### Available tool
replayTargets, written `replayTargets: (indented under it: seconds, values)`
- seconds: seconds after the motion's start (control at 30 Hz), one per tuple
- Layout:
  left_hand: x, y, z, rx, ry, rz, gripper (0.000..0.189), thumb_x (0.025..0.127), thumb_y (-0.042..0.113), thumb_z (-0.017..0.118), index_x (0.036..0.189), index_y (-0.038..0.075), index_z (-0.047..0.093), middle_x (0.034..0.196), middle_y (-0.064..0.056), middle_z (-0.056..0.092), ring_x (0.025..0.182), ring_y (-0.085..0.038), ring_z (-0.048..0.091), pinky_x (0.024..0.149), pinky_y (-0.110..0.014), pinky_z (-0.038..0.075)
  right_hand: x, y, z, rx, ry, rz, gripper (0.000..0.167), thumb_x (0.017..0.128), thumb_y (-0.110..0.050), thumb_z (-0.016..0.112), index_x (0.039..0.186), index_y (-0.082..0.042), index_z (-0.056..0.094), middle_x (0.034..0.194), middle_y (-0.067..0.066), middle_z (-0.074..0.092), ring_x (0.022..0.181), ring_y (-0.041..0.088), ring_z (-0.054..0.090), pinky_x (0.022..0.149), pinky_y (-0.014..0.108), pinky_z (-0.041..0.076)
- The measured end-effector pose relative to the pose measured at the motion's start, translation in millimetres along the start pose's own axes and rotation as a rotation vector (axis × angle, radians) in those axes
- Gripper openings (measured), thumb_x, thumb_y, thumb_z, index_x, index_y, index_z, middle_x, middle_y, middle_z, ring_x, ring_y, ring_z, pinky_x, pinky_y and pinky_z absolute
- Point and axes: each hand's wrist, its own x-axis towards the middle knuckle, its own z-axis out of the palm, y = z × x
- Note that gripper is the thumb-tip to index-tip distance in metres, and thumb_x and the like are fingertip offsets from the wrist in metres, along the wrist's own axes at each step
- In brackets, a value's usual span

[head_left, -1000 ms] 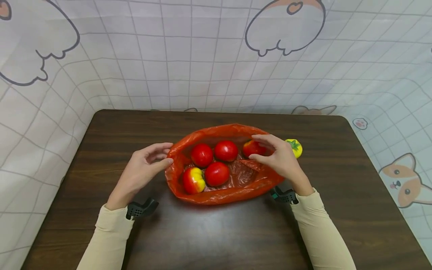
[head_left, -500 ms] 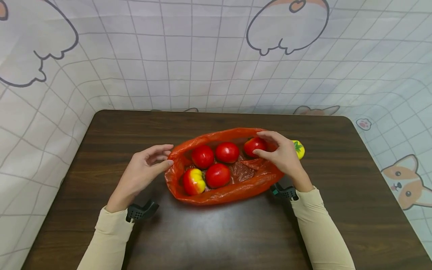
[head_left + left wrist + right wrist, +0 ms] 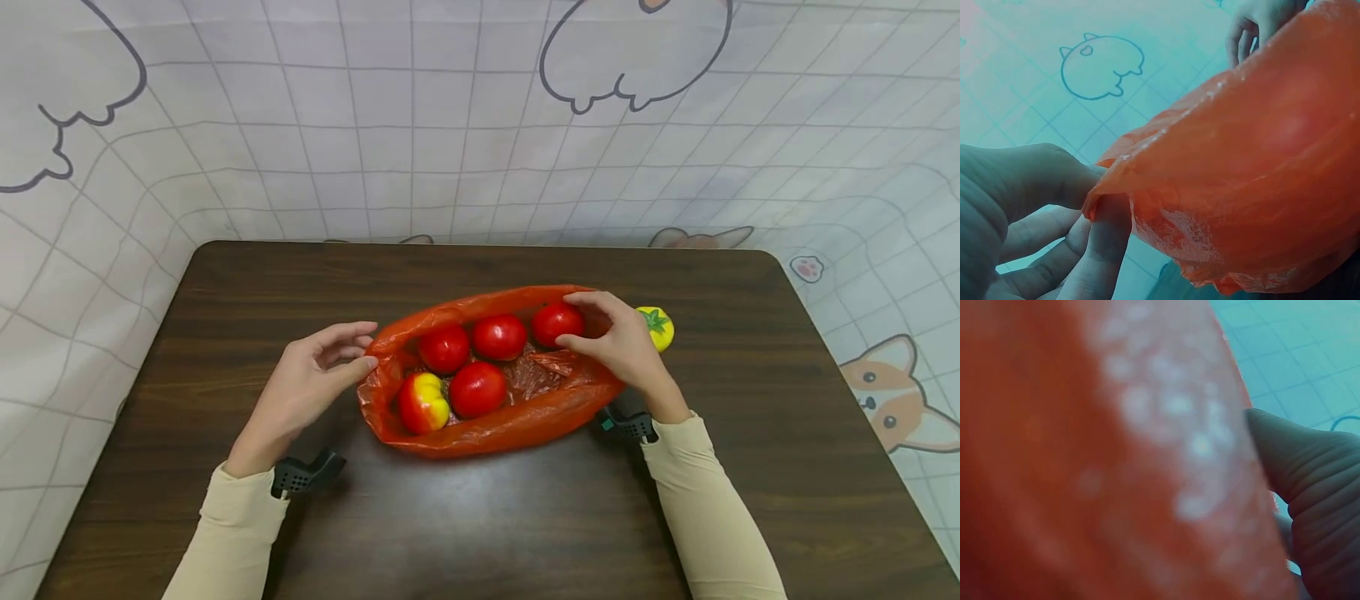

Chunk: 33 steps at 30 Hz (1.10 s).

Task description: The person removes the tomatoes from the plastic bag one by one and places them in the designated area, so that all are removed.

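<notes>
In the head view a red plastic bag (image 3: 495,433) lies wide open on the table. Inside are several round red tomatoes, one near the middle (image 3: 477,389), and a lobed red-and-yellow fruit (image 3: 423,402) at the front left. My left hand (image 3: 307,375) pinches the bag's left rim between thumb and fingers; the left wrist view shows the plastic (image 3: 1235,169) folded at the fingertips. My right hand (image 3: 622,342) reaches over the right end, thumb and fingers apart beside the rightmost tomato (image 3: 557,323). In the right wrist view the bag hides most of that hand.
A yellow fruit with a green leafy top (image 3: 656,327) lies on the dark wooden table (image 3: 480,525), just behind my right hand. A white grid-patterned cloth (image 3: 390,150) with cartoon dogs hangs around the back and sides.
The rightmost tomato has turned, its yellowish patch no longer showing, and more of it is uncovered by my right hand. The bag's right end has tilted slightly; my left hand keeps its pinch.
</notes>
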Motion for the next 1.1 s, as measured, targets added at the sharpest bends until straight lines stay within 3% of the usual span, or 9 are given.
replayTargets:
  seconds: [0.2, 1.1]
  values:
    - [-1.2, -0.2, -3.1, 0.019, 0.002, -0.010, 0.052, 0.097, 0.037, 0.072, 0.144, 0.019, 0.059, 0.130, -0.006, 0.068, 0.110, -0.012, 0.068, 0.089, -0.016, 0.058, -1.1, 4.5, 5.4, 0.001, -0.012, 0.007, 0.053, 0.086, -0.021, 0.086, 0.135, -0.014, 0.066, 0.139, 0.012, 0.064, 0.125, 0.034, 0.062, 0.105, 0.057, 0.054]
    - [2.4, 1.4, 0.2, 0.025, 0.007, -0.021, 0.051, 0.098, 0.034, 0.072, 0.145, 0.018, 0.059, 0.131, -0.007, 0.068, 0.110, -0.014, 0.068, 0.088, -0.016, 0.058, 4.0, 13.6, 7.1, 0.038, -0.079, 0.054, 0.066, 0.082, -0.023, 0.089, 0.140, -0.016, 0.060, 0.136, 0.010, 0.060, 0.121, 0.033, 0.067, 0.104, 0.053, 0.057]
